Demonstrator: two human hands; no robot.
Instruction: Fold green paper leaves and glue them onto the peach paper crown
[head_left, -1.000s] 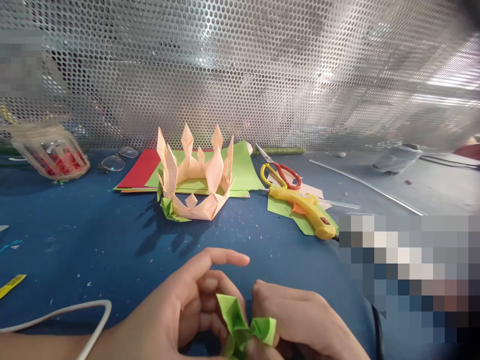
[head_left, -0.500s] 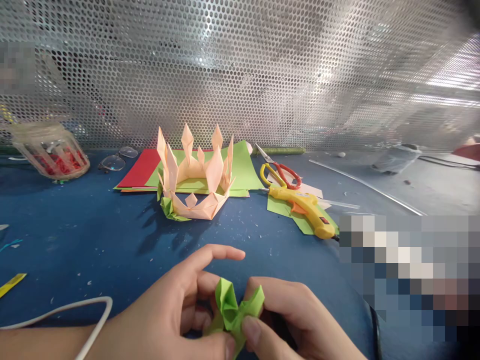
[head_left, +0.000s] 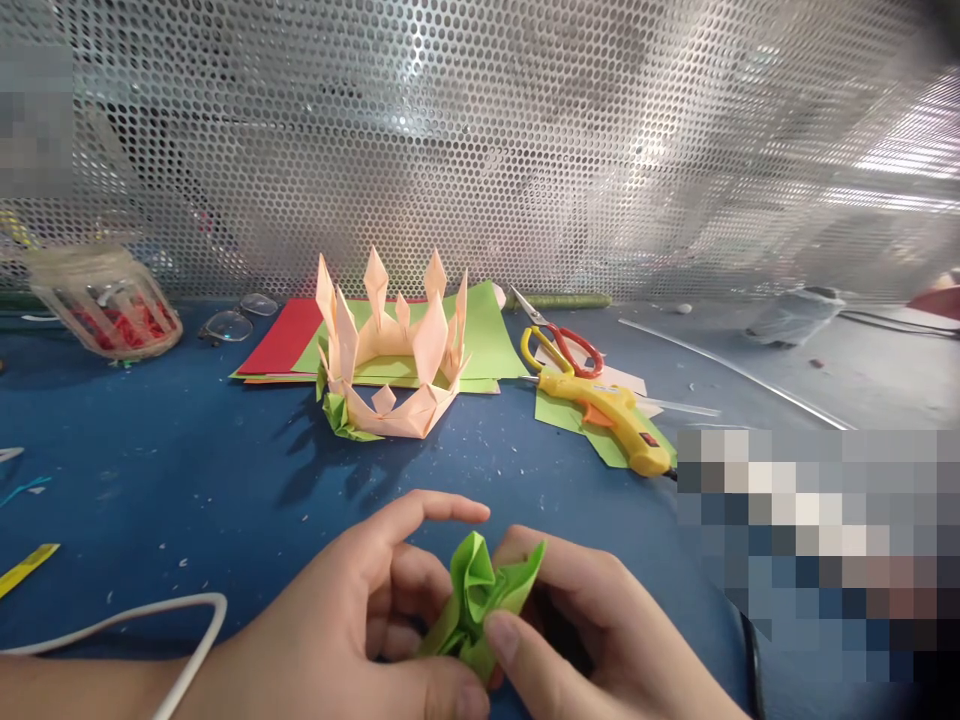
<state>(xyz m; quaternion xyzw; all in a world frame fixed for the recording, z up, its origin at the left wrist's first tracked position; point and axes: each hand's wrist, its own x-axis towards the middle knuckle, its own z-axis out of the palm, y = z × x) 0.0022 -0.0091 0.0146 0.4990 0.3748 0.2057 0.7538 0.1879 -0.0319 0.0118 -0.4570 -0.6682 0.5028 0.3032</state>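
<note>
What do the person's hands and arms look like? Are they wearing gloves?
No gloves: the left hand and right hand are bare, with no rings showing. No sleeve shows on the left forearm; a white cable loops across it.

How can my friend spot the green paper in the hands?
On the blue table, find the peach paper crown. Nearer, the left hand and the right hand hold the green paper. Unlike the flat green sheet behind the crown, it's folded; unlike the green piece at the crown's side, it's held.
</note>
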